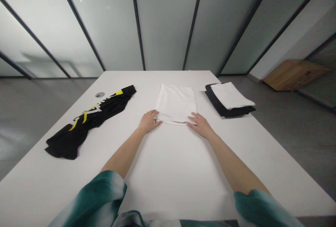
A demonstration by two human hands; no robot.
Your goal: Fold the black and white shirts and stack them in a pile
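A white folded garment (176, 102) lies flat in the middle of the table, its layers slightly apart along the near edge. At its near left corner rests my left hand (149, 122), fingers and thumb spread and touching the cloth's edge. My right hand (201, 124) is at the near right corner, also with fingers apart and their tips on the fabric. Neither hand visibly grips the cloth, though the undersides of the fingers are hidden.
On the left of the white table (173, 171) lies a long, rumpled black garment (94, 116) with yellow and white print, near a round grey table insert (100, 95). To the right, a folded white cloth (231, 94) sits on a folded black one (237, 111). Frosted panels stand behind.
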